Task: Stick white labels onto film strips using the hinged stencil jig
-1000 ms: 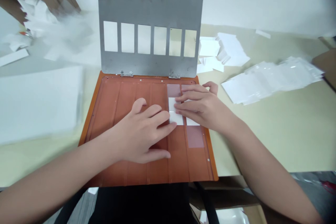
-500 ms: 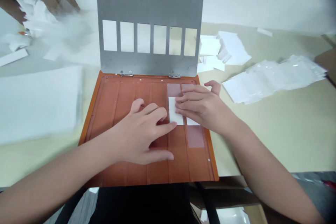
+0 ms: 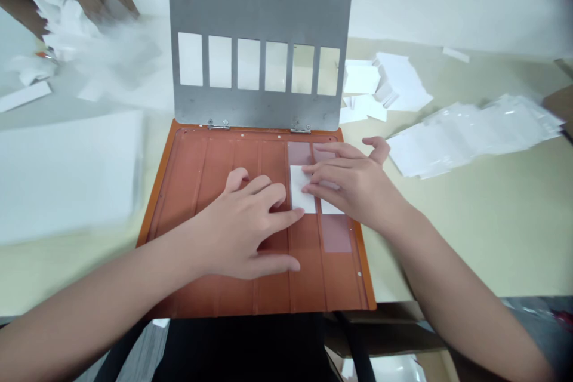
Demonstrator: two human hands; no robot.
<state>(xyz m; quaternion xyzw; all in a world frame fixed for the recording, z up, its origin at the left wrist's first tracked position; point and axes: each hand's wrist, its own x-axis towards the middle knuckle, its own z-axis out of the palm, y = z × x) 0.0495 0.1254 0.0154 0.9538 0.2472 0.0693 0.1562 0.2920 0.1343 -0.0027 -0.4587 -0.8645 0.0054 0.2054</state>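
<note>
white card (image 3: 298,188) lies flat toward the right of a ribbed orange tray (image 3: 153,191), a second card (image 3: 331,208) just beside it. open right hand (image 3: 349,185) rests on both, clamping nothing; open left hand (image 3: 242,227) sits on the tray, fingertips reaching the first card. hinged steel plate (image 3: 255,6) with six windows rises beyond; loose paper sheets (image 3: 470,137) lie right on the desk (image 3: 470,239).

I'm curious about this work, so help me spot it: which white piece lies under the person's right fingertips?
Find the orange tray hinged to a steel plate with six windows. Near the tray's right side, the person's right hand reaches in. Its fingertips rest on a white rectangle, the more visible of two white pieces, just left of the other.
</note>
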